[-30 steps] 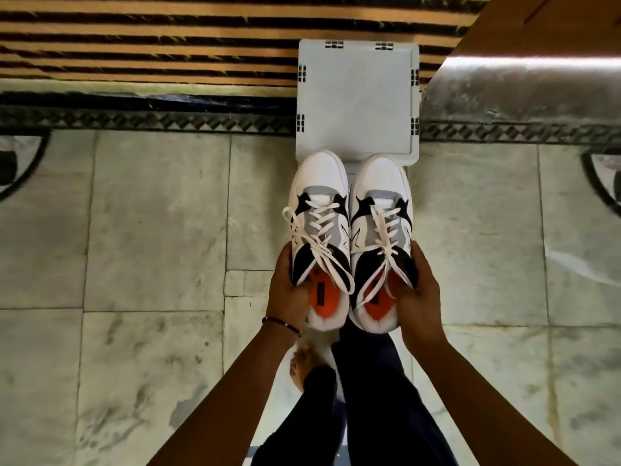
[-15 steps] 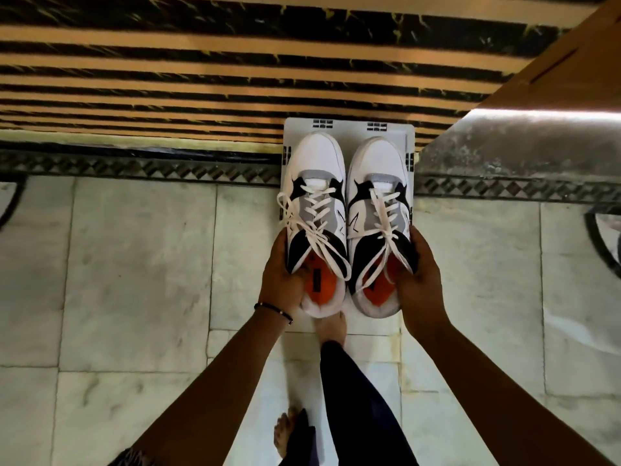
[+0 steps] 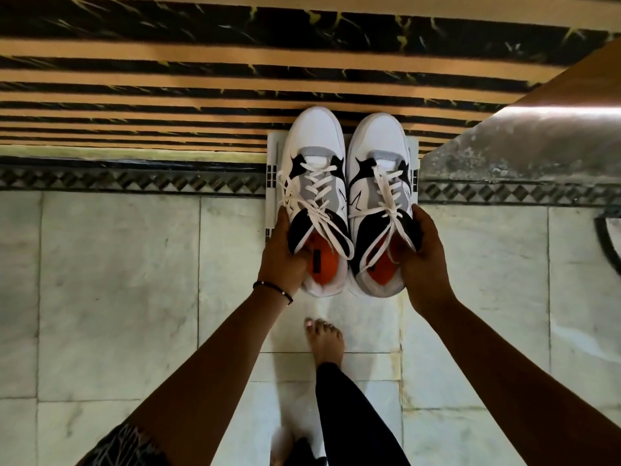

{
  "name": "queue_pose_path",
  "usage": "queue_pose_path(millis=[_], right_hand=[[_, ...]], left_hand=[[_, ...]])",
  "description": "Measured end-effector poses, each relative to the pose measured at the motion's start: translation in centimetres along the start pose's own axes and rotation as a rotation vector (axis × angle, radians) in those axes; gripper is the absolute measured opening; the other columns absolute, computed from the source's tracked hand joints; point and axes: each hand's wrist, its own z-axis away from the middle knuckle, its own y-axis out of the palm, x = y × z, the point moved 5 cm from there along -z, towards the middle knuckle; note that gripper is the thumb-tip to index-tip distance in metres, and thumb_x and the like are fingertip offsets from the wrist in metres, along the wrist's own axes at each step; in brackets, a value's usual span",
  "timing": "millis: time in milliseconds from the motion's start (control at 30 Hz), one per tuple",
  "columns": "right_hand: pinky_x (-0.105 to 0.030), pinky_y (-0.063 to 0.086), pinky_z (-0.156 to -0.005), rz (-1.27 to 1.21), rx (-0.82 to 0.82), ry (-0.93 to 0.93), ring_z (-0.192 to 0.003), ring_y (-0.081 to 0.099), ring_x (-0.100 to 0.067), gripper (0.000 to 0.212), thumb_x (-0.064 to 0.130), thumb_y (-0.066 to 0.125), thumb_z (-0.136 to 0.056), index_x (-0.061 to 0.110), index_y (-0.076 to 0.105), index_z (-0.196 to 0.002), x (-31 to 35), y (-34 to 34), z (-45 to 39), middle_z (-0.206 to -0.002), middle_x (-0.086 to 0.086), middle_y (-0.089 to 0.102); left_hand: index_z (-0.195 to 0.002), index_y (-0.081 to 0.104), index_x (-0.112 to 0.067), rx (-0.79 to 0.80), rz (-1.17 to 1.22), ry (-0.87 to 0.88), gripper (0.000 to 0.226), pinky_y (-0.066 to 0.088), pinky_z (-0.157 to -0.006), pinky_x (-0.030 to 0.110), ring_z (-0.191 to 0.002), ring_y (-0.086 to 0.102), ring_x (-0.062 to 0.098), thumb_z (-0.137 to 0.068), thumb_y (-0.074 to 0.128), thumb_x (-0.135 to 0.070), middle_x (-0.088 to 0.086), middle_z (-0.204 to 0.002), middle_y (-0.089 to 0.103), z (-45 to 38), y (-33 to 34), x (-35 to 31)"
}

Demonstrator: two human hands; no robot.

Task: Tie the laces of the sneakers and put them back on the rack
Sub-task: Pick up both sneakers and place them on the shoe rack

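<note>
Two white, grey and black sneakers with orange insoles and tied white laces are held side by side over a white plastic rack point(image 3: 273, 169). My left hand point(image 3: 284, 260) grips the collar of the left sneaker point(image 3: 314, 156), thumb inside the opening. My right hand point(image 3: 425, 257) grips the collar of the right sneaker point(image 3: 378, 153) the same way. The shoes cover nearly all of the rack's top, with only its slotted left and right edges showing. Whether the soles touch the rack cannot be told.
The rack stands against striped black and tan stairs point(image 3: 201, 79). A grey stone ledge point(image 3: 521, 153) rises at the right. My bare foot point(image 3: 324, 341) steps on the marble tile floor point(image 3: 117, 297) just below the shoes.
Both hands have carried the pair forward, from in front of the rack to over its top. I have stepped closer, so the rack is now almost hidden under the shoes.
</note>
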Motion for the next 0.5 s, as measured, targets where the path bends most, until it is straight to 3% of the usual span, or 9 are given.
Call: queue_pose_path(millis=[233,400,500], right_hand=[[-0.040,0.041,-0.106,0.042,0.009,-0.002,-0.124,0.051,-0.015,0.060,-0.012,0.048,-0.086,0.011,0.034,-0.140,-0.4,-0.1,-0.3,-0.137,-0.008,0.051],[-0.039,0.042,-0.104,0.072,-0.018,0.010,-0.121,0.053,-0.009,0.063,0.005,0.052,-0.081,0.016,0.033,-0.140,-0.4,0.3,-0.1,-0.134,-0.001,0.054],[-0.037,0.042,-0.103,0.100,-0.011,0.020,-0.119,0.053,-0.011,0.062,-0.001,0.048,-0.086,0.020,0.030,-0.142,-0.8,0.5,-0.3,-0.124,0.012,0.056]], left_hand=[[-0.145,0.019,-0.020,0.015,-0.087,-0.007,0.076,0.042,-0.104,0.047,-0.123,0.049,0.028,-0.078,0.046,0.005,0.011,-0.138,0.049,0.3,0.1,-0.6],[-0.145,0.014,-0.022,-0.009,-0.138,-0.016,0.077,0.040,-0.104,0.044,-0.123,0.048,0.031,-0.080,0.042,0.009,0.014,-0.138,0.048,0.6,0.0,-1.1],[-0.145,0.012,-0.022,-0.017,-0.171,-0.009,0.078,0.040,-0.104,0.051,-0.124,0.047,0.034,-0.079,0.040,0.009,0.014,-0.141,0.044,0.4,0.3,-1.5]])
